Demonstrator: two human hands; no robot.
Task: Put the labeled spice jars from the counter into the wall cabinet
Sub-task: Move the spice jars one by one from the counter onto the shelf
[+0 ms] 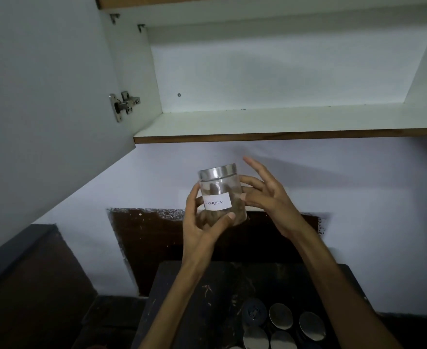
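We hold one glass jar (221,195) up in the air, below the open wall cabinet (270,123) and above the dark counter (194,298). It has a shiny metal lid and a white label (217,202) with writing that seems to say cinnamon. Our left hand (202,222) wraps around the jar, with the thumb across the front near its bottom. Our right hand (265,195) has loose, spread fingers. Its fingertips touch the right side of the jar, but it does not grip it.

We think we are in the middle of lifting this jar to the shelf. The shelf looks bare, so this may be the first jar to go in.

Next we need to raise the jar higher, past the brown front edge of the shelf, and set it down standing up.

More jars (280,316) with round lids wait on the counter, near us on the right.
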